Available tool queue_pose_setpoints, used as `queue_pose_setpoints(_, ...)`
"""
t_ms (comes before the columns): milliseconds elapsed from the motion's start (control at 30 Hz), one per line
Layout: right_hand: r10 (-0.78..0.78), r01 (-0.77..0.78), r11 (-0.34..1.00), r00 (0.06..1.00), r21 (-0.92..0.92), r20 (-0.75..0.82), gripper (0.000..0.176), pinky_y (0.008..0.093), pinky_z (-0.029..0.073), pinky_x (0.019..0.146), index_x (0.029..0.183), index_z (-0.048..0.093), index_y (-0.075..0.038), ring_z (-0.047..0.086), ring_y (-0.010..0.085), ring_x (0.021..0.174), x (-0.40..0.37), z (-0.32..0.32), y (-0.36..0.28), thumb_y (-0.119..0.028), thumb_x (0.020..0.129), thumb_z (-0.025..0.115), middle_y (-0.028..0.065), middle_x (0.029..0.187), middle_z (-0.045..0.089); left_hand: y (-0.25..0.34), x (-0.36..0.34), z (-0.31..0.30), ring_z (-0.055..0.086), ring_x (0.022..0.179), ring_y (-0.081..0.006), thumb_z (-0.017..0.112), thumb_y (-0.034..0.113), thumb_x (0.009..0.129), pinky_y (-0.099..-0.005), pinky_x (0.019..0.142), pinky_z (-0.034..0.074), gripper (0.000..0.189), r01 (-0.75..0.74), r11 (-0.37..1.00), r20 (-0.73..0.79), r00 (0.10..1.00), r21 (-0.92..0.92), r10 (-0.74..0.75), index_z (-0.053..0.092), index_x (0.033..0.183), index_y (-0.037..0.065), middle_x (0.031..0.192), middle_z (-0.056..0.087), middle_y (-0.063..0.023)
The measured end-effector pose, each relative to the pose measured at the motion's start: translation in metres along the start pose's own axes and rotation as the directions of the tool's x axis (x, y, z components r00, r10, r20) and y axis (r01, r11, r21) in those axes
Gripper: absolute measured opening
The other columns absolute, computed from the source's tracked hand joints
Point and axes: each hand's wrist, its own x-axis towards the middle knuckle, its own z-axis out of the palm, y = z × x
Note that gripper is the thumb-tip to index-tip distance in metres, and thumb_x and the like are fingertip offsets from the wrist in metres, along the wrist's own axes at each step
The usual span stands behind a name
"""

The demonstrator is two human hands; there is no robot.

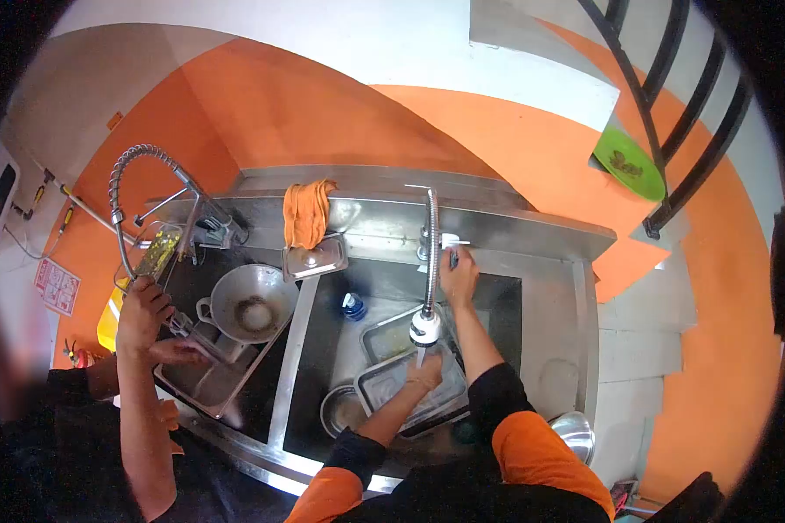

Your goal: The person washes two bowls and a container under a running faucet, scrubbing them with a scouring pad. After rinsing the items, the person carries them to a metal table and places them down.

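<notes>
My left hand [425, 375] is under the running spout of a flexible-neck faucet [426, 328], over a rectangular metal tray [384, 385] in the right sink. Its fingers look loosely extended, though their tips are hard to make out. My right hand [460, 277] is up by the sink's back wall, its fingers curled round a small dark faucet lever [453, 258]. Behind the first tray lies a second metal tray [377, 338]. A round metal bowl [341, 408] sits left of them, and a small blue bottle [353, 306] stands farther back.
At the left sink, a co-worker's hand [145, 310] grips a spring-neck sprayer [127, 209]. A wok-like pot [251, 288] and a metal pan [202, 383] are there. An orange cloth [307, 213] hangs over the back ledge. A green plate [630, 166] is beside the railing.
</notes>
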Motion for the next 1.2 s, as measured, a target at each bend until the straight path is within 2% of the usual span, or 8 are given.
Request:
queue_pose_setpoints(300,0.191,-0.296,0.923,0.907,0.245,0.375,0.018,0.0345,0.043,0.066,0.079,0.058,-0.003,0.058,0.0280,0.074,0.060,-0.015,0.018,-0.021,0.077,0.060,0.0145,0.074,0.059,-0.058,-0.054,0.003,0.051,0.098,-0.0324,0.057,0.013,0.075,-0.0499,0.090,0.034,0.039,-0.391,0.895,-0.204,0.878,0.217,0.433,0.045,0.111,0.008,0.102,0.053,-0.0149)
queue_pose_setpoints(467,0.144,-0.139,0.989,0.974,0.044,-0.173,0.031,0.0411,0.042,0.069,0.086,0.056,0.000,0.056,0.0329,0.077,-0.100,-0.074,0.038,-0.030,0.082,0.055,0.0163,0.081,0.057,-0.094,-0.110,0.011,0.052,0.092,-0.0356,0.060,0.039,0.078,-0.0473,0.083,0.041,0.050,0.046,0.888,-0.245,0.954,-0.458,-0.175,0.046,0.111,0.004,0.102,0.054,-0.0161)
queue_pose_setpoints(533,0.679,-0.387,0.731,0.499,-0.562,0.539,0.029,0.0468,0.044,0.074,0.083,0.059,0.001,0.056,0.0376,0.087,-0.208,-0.075,0.097,-0.028,0.078,0.057,0.0219,0.089,0.058,-0.135,-0.107,0.081,0.052,0.097,-0.0334,0.053,0.048,0.082,-0.0463,0.081,0.043,0.057,0.238,-0.445,0.463,0.725,-0.863,-0.510,0.044,0.117,0.003,0.108,0.054,-0.0145)
queue_pose_setpoints(667,0.594,-0.401,0.779,0.718,-0.482,0.363,0.027,0.0458,0.045,0.076,0.081,0.061,-0.002,0.056,0.0358,0.088,-0.218,-0.129,0.041,-0.028,0.075,0.059,0.0203,0.088,0.059,-0.136,-0.122,0.114,0.046,0.111,-0.0293,0.050,0.048,0.084,-0.0468,0.077,0.045,0.067,0.061,-0.677,0.401,0.843,-0.733,-0.358,0.030,0.132,0.005,0.130,0.040,-0.0132)
queue_pose_setpoints(767,0.448,-0.401,0.672,0.890,-0.622,-0.088,0.034,0.0461,0.046,0.073,0.088,0.058,-0.005,0.052,0.0382,0.090,-0.156,-0.164,0.020,-0.037,0.077,0.057,0.0178,0.095,0.055,-0.151,-0.118,0.151,0.048,0.107,-0.0281,0.049,0.047,0.085,-0.0458,0.076,0.045,0.061,0.288,-0.195,0.347,0.765,-0.938,-0.543,0.035,0.129,0.006,0.125,0.044,-0.0105)
queue_pose_setpoints(967,-0.119,-0.223,0.612,0.923,-0.759,-0.367,0.057,0.0459,0.037,0.087,0.102,0.055,0.000,0.047,0.0391,0.102,-0.126,-0.197,0.001,-0.051,0.079,0.051,0.0218,0.107,0.052,-0.040,-0.157,0.015,0.050,0.103,-0.0211,0.046,0.044,0.088,-0.0382,0.080,0.045,0.052,-0.081,-0.462,0.041,0.968,-0.883,-0.248,0.039,0.125,0.009,0.119,0.048,-0.0076)
queue_pose_setpoints(1133,0.678,-0.820,0.558,0.541,0.130,0.498,0.057,0.0324,0.045,0.062,0.091,0.058,0.000,0.057,0.0209,0.069,-0.195,-0.148,-0.031,-0.054,0.072,0.061,0.0093,0.074,0.058,0.000,-0.162,-0.034,0.040,0.116,-0.0245,0.043,0.047,0.088,-0.0410,0.094,0.035,0.056,-0.228,-0.484,-0.133,0.966,-0.845,-0.223,0.035,0.128,0.009,0.128,0.040,-0.0088)
queue_pose_setpoints(1200,0.318,-0.360,0.865,0.932,0.351,0.172,0.049,0.0267,0.038,0.047,0.080,0.054,-0.001,0.046,0.0112,0.053,-0.213,-0.156,-0.089,-0.045,0.068,0.071,-0.0019,0.058,0.047,-0.010,-0.171,-0.032,0.035,0.120,-0.0280,0.044,0.052,0.086,-0.0454,0.100,0.029,0.062,-0.270,-0.424,-0.185,0.955,-0.865,-0.230,0.033,0.130,0.009,0.133,0.034,-0.0103)
